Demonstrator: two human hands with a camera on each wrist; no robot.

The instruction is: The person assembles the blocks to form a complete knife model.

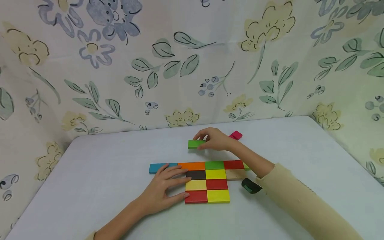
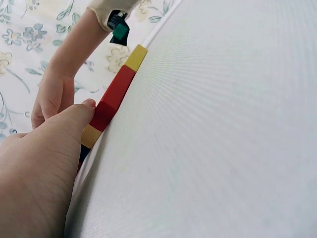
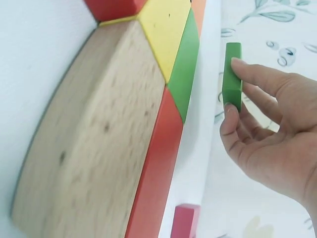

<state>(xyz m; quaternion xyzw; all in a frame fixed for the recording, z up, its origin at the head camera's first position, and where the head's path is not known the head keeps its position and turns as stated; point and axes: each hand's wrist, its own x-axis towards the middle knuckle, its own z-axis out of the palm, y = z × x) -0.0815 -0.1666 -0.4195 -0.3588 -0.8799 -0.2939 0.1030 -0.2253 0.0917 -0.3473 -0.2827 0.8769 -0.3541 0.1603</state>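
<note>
My right hand (image 1: 216, 139) pinches a green wooden block (image 1: 193, 144) between thumb and fingertips, beyond the far side of a flat block layout. In the right wrist view the same green block (image 3: 232, 74) stands clear of the layout. Spread fingers of my left hand (image 1: 163, 190) rest along the layout's left side. Its thumb touches a red block (image 1: 196, 197) at the near left corner, and its upper fingers lie by the blue block (image 1: 155, 168) and the dark block (image 1: 196, 174). A yellow block (image 1: 218, 196) and a plain wood block (image 1: 236, 174) sit in the rows too.
Pink blocks (image 1: 237, 135) lie behind my right wrist, partly hidden by it. A black wrist device (image 1: 251, 186) hangs under the right sleeve, right of the layout. A floral curtain (image 1: 162, 83) rises behind the white table (image 1: 105, 166).
</note>
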